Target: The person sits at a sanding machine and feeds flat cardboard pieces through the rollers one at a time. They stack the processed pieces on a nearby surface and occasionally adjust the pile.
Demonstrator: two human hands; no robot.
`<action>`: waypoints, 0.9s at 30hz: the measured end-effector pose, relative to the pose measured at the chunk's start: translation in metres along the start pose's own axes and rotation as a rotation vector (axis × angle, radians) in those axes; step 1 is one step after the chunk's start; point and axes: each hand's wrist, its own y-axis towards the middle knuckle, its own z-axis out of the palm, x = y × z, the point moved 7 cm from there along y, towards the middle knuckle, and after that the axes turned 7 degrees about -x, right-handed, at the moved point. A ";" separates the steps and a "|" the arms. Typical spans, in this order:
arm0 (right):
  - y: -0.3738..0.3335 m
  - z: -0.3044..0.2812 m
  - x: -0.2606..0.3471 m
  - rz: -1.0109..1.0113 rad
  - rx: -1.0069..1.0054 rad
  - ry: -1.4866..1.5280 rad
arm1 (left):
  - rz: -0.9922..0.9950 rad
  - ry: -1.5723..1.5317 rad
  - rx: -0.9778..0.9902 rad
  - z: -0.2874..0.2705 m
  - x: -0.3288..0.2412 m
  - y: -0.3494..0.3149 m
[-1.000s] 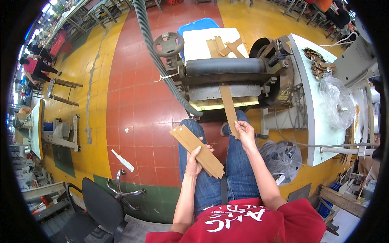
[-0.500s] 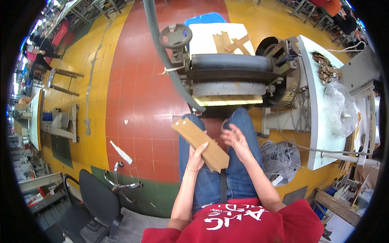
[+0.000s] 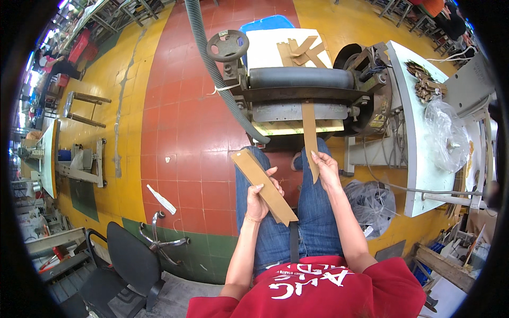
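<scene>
Head view: left hand [image 3: 256, 205] clamps one stack [image 3: 268, 190], slanting far-left to near-right; apart from it, right hand [image 3: 326, 170] pinches one strip [image 3: 309, 130], long axis pointing forward, far end over one metal plate [image 3: 281, 112].

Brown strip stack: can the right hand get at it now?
Probably not: the right hand is pinching a single strip, though nothing visible blocks the way to the stack in the left hand.
</scene>
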 end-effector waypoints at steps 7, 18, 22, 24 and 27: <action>0.076 0.027 0.026 -0.164 -0.137 0.149 | -0.024 0.160 -0.134 -0.008 0.001 -0.012; -0.093 0.023 -0.006 -0.295 0.288 -0.529 | 0.059 0.278 -0.167 -0.020 0.007 0.004; -0.049 0.019 0.013 -0.204 0.074 -0.292 | 0.039 0.246 -0.128 -0.016 0.006 0.006; -0.021 0.015 0.016 -0.167 0.003 -0.181 | 0.047 0.206 -0.108 -0.014 0.003 0.005; 0.010 0.009 0.010 -0.070 -0.089 -0.106 | 0.043 0.078 -0.061 -0.013 0.001 -0.001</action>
